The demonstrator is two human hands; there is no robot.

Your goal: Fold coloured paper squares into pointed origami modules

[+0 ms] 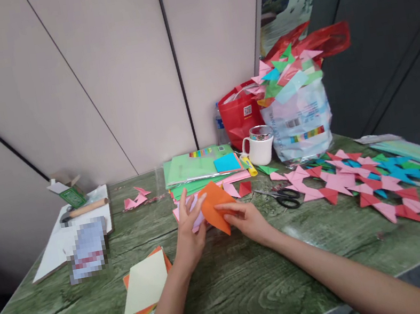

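A folded piece of orange paper (215,205) is held above the table in front of me. My right hand (248,221) pinches its right side between thumb and fingers. My left hand (191,228) is at the paper's left edge, fingers spread, fingertips at or very near it. Behind the left hand lies lilac-pink paper (195,212), partly hidden. Pink and red folded pieces (245,188) lie just beyond the orange paper. To the left of my left forearm is a small pile of square sheets, pale yellow (146,283) on top of orange.
Black-handled scissors (288,200) and a spread of joined folded paper pieces (335,178) lie right. Behind stand a paper stack (199,165), a white mug (260,148), a red bag (239,119) and a filled plastic bag (302,124). A hammer (85,209) rests on a white board (52,255) left.
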